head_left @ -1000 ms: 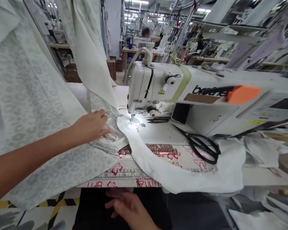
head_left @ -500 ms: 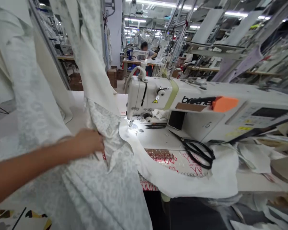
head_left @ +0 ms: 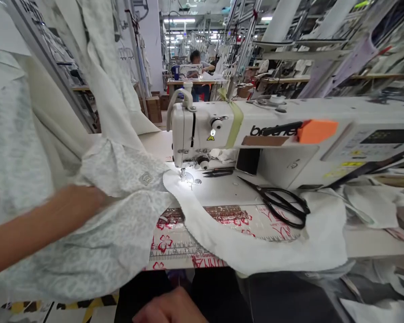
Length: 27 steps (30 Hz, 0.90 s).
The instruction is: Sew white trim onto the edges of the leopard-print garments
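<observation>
As the hands stand: the right hand [head_left: 170, 309] sits low, below the near edge of the desk [head_left: 373, 246] and cut off by the frame, so I cannot tell whether it grips anything. The left hand [head_left: 87, 199] is blurred and pressed into the folds, its fingers hidden, so a clench on the cloth cannot be told either.
Patterned cloth: the pale jacquard fabric [head_left: 121, 237] bunches over the desk's left side, drooping past the near edge and reaching almost to the needle.
White band: the white fabric panel [head_left: 256, 249] curves from under the presser foot [head_left: 182, 175] and overhangs the near edge.
Tools: black-handled scissors [head_left: 283, 202] lie just beside the panel, with thread snips [head_left: 218, 172] behind them.
Beyond: the Brother sewing machine [head_left: 198, 130] stands behind the tools; a co-worker [head_left: 195, 63] sits far down the aisle.
Risk: the overhanging weight could drag the panel askew at the needle, and a loose fold could catch on the scissors' points.
</observation>
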Available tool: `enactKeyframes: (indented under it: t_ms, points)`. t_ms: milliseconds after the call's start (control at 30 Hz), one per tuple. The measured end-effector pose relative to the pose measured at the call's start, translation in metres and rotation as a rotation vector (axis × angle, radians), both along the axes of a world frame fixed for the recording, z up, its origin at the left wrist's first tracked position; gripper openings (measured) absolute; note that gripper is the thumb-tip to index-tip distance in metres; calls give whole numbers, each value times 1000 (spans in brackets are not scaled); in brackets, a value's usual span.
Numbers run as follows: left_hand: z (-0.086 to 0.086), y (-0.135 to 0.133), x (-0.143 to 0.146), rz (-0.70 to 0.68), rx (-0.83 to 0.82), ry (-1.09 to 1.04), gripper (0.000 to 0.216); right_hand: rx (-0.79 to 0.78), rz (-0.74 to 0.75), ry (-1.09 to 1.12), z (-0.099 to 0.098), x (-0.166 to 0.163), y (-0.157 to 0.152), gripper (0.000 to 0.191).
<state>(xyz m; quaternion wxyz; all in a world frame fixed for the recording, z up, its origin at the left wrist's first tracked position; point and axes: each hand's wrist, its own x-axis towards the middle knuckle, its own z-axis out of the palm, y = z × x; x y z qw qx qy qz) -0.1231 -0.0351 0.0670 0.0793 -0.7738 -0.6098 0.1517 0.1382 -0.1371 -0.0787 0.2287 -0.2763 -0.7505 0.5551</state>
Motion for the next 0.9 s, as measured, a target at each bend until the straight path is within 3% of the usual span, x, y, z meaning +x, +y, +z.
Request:
enactKeyframes:
  t_ms: [100,167,267,400,567,667,733,800,900]
  points:
    - [-14,2,27,-68,-63,-163,28,454,-174,41,27,0,22,28]
    - [-22,9,42,-41,-88,-264,26,684,-290,-91,48,-1,37,30]
    - [-29,24,52,84,-126,-426,40,921,-224,-276,66,-4,53,32]
    - [-37,35,59,162,-252,-686,44,901,-108,-316,62,6,52,21]
    - [-32,15,82,230,-434,-1021,35,808,-239,-215,56,30,38,12]
    - [-26,7,89,390,-567,-1324,35,786,-295,-207,58,29,43,10]
    - [-26,8,85,476,-572,-1466,36,818,-366,-261,57,23,51,12]
    - [-28,12,75,408,-422,-1302,34,887,-412,-336,54,19,59,13]
    - [-30,16,57,207,-137,-744,38,993,-380,-359,52,15,62,16]
